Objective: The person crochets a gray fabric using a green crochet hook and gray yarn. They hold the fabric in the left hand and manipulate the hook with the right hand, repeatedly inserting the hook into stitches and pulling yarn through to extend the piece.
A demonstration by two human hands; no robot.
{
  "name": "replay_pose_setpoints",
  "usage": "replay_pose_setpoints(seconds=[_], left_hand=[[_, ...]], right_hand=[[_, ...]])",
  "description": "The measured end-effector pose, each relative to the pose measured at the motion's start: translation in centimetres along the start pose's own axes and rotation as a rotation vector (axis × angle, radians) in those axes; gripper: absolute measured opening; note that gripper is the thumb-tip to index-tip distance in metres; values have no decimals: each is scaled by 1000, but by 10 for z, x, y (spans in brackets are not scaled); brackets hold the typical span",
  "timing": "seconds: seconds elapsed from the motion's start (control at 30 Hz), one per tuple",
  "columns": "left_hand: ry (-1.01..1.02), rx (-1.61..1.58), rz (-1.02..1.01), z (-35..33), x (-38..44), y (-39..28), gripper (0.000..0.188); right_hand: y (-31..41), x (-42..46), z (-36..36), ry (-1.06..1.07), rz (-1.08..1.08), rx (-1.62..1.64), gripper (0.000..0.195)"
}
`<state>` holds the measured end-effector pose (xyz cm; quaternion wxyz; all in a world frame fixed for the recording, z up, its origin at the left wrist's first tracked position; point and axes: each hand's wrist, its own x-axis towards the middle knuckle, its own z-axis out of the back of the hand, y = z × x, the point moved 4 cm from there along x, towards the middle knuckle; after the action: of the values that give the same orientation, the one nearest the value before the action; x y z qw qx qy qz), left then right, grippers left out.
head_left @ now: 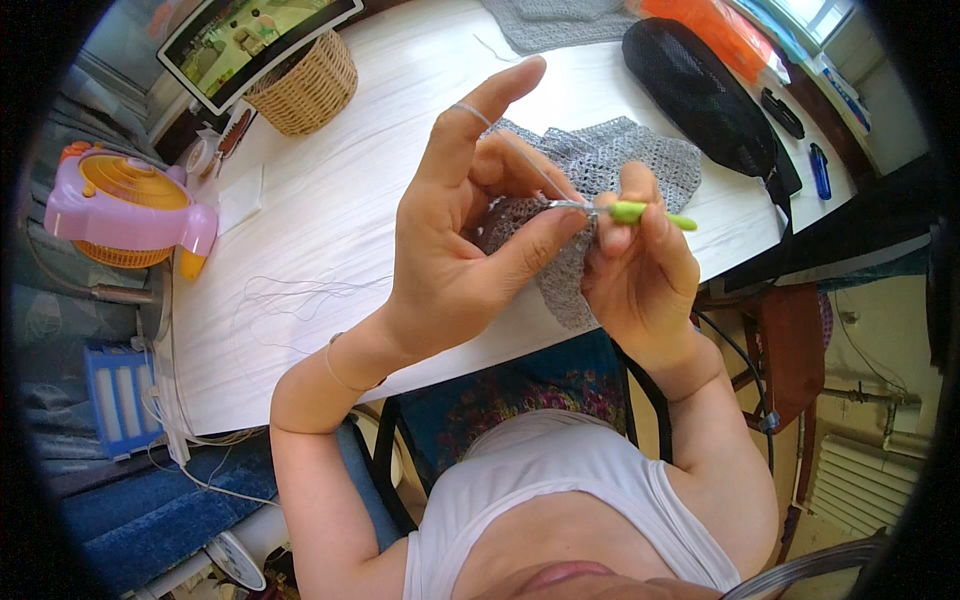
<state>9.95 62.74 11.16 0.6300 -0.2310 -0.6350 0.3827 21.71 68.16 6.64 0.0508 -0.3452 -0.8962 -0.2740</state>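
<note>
A grey crocheted piece [626, 154] lies partly on the white table and rises to both hands. My left hand [465, 225] pinches its edge between the thumb and another finger, while grey yarn [525, 154] runs over the raised index finger down to the work. In my right hand [645, 262] is a crochet hook [637, 213] with a green handle, its metal shaft pointing left into the stitches by the left thumb tip. The hands are close together. Loose strands of yarn [315, 289] trail over the table left of my left wrist.
A wicker basket [315, 86] stands behind a screen [255, 45] at the upper left, with a pink and orange fan [131, 202] below. A black mesh pouch [697, 94], a blue pen [820, 171] and an orange bag [712, 34] lie to the right. More grey crochet [559, 22] lies at the back.
</note>
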Motion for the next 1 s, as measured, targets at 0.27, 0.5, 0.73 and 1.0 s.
replay_pose_setpoints(seconds=[0.27,0.5,0.73,1.0], left_hand=[[129,666,-456,-5,0,-15,84],[1,-111,59,-1,4,-5,74],[22,-595,316,3,7,5,61],[35,-587,389,7,4,11,55]], right_hand=[[-23,-10,-5,-143,-378,677,13],[-6,-1,6,-7,96,156,16],[17,4,8,189,692,-607,19],[17,7,5,208,499,-363,15]])
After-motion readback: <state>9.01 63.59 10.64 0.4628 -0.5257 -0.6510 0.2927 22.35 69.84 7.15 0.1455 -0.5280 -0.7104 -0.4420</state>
